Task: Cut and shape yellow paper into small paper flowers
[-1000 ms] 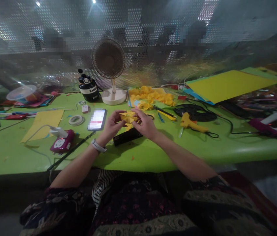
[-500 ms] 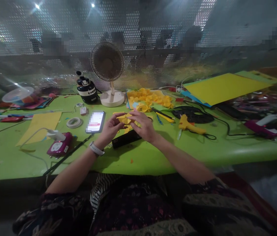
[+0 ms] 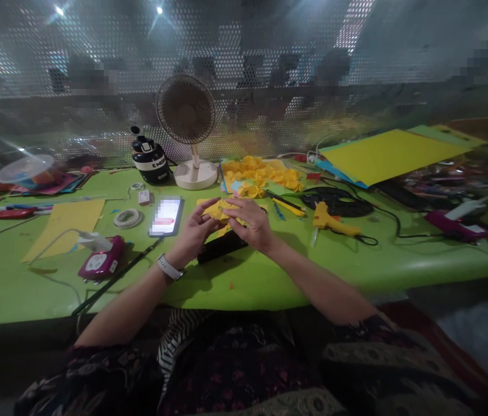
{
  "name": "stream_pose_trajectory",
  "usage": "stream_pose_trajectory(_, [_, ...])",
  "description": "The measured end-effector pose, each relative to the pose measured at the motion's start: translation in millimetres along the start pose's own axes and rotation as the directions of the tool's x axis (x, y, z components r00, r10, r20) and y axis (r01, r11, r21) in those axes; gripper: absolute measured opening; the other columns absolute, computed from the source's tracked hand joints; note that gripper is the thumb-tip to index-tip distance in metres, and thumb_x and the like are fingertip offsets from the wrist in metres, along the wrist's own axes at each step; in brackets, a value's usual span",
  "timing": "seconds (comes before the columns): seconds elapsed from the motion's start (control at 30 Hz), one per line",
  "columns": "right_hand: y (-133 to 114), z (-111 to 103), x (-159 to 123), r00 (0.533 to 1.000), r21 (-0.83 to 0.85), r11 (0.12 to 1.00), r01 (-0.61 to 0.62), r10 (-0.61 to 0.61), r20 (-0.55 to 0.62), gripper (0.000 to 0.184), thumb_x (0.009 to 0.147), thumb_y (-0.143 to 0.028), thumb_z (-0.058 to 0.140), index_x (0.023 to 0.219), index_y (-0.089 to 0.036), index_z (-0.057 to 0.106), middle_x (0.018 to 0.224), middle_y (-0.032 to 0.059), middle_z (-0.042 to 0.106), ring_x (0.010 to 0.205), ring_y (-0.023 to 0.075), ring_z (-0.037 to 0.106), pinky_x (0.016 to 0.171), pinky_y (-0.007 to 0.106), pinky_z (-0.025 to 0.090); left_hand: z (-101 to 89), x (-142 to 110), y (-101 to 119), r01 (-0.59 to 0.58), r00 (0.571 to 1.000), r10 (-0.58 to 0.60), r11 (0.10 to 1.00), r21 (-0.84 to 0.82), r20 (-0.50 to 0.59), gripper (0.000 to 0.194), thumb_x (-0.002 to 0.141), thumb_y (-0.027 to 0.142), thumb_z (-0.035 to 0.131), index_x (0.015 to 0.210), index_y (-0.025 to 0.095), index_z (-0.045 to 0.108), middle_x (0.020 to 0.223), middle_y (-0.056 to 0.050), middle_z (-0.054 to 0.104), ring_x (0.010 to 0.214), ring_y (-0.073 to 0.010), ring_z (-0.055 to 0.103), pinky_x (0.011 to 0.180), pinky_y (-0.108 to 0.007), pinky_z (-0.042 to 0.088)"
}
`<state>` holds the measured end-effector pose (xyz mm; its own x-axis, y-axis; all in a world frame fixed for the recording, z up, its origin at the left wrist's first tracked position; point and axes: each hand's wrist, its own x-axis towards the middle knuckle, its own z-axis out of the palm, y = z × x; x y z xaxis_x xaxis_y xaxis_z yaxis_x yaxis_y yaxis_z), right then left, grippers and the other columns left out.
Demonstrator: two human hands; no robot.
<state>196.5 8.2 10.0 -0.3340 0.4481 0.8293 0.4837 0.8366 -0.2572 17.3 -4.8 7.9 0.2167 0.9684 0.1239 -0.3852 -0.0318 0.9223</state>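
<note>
Between my two hands is a folded yellow paper flower (image 3: 215,210), held above the green table. My left hand (image 3: 195,230) grips it from the left, thumb and fingers closed on its edge. From the other side my right hand (image 3: 250,224) pinches it, and its fingers cover part of the paper. A dark oblong case (image 3: 222,247) lies beneath the hands, partly hidden. Behind them, a pile of similar yellow paper flowers (image 3: 265,173) rests on a sheet. A yellow-handled cutter (image 3: 289,207) lies right of my right hand.
A yellow glue gun (image 3: 332,221) and a black round stand (image 3: 336,201) lie on the right. Leftward are a phone (image 3: 166,216), a tape roll (image 3: 127,218) and a purple power adapter (image 3: 103,258). A fan (image 3: 194,174) and black bottle (image 3: 151,163) stand behind. Yellow sheets (image 3: 395,153) are stacked back right.
The view has shifted slightly. My right fingers have closed further over the yellow paper flower, and the flower is tilted a little differently. Both hands keep hold of it.
</note>
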Motion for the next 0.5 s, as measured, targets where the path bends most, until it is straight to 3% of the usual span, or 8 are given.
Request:
stream_pose_trajectory(0.27, [3.8,-2.6,-1.0,0.982,-0.179,0.968,0.177,-0.162,0.095,0.039,0.087,-0.03,0.057,0.123,-0.022,0.068,0.136,0.0087,0.064,0.13,0.0273,0.055,0.108,0.048,0.047,1.7,-2.4,5.7,-0.028,0.999,0.025,0.992,-0.121,-0.029,0.057,0.073,0.018,0.08,0.128,0.02,0.061,0.079,0.002,0.073,0.074,-0.01,0.069,0.083,-0.026,0.057])
stream_pose_trajectory(0.5, [-0.1,-0.8,-2.5,0.968,-0.228,0.961,0.158,-0.105,0.229,0.05,0.089,-0.044,0.059,0.135,-0.026,0.06,0.147,0.0087,0.054,0.136,0.03,0.048,0.113,0.051,0.039,2.7,-2.1,5.1,-0.032,0.995,0.027,0.998,-0.06,-0.092,0.053,0.076,0.02,0.078,0.126,0.019,0.062,0.08,0.001,0.074,0.073,-0.0099,0.069,0.084,-0.027,0.057])
